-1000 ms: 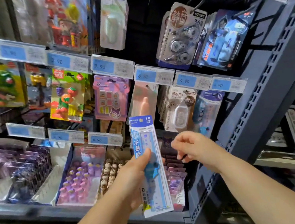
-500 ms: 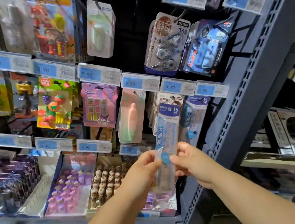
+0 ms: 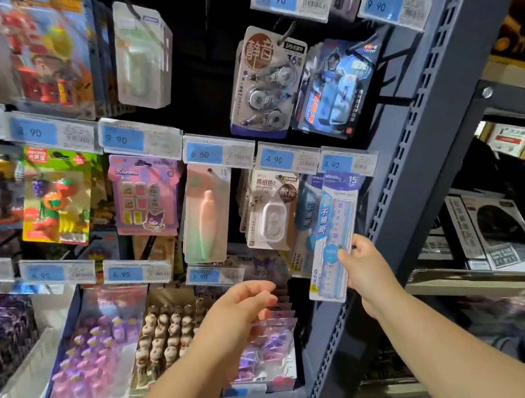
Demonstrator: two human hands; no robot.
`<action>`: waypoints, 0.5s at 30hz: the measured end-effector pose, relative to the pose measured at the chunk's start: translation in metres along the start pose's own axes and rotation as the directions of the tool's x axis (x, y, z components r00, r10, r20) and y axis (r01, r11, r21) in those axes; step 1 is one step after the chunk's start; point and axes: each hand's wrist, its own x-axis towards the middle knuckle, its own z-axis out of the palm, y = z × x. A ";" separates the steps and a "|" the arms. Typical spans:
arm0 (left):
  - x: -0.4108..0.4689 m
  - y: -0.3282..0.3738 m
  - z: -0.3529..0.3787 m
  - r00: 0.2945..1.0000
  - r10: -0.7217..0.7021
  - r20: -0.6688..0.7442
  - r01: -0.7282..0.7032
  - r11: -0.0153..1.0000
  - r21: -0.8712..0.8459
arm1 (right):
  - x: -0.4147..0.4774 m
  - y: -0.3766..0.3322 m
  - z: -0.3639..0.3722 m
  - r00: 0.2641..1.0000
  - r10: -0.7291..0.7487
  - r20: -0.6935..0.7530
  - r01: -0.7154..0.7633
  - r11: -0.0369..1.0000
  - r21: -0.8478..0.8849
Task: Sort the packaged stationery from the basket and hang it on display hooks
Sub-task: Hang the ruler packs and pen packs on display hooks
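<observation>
Since the earlier frame, the left hand (image 3: pixel 241 310) has let go of the blue ruler pack (image 3: pixel 332 232) and now hangs below and left of it, fingers loosely curled, holding nothing. Only the right hand (image 3: pixel 366 265) grips the pack, pinching its right edge. The pack has risen to the right, upright, its top just under a 4.90 price tag (image 3: pixel 348 161), beside the grey shelf upright (image 3: pixel 420 155). Whether it sits on a hook cannot be seen. A matching pack (image 3: pixel 307 205) hangs just behind it.
</observation>
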 end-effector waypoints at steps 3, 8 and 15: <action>0.002 0.004 -0.006 0.999 0.012 -0.041 -0.011 1.000 0.027 | -0.001 0.006 0.000 1.000 0.018 0.012 -0.018 1.000 -0.019; 0.009 0.038 -0.010 0.953 0.257 -0.163 -0.173 0.897 0.407 | 0.008 0.005 -0.002 1.000 0.019 -0.021 -0.019 1.000 -0.017; 0.037 0.126 -0.016 0.667 0.733 -0.131 -0.228 0.368 0.901 | 0.013 0.007 0.003 1.000 0.000 -0.017 -0.001 0.998 -0.057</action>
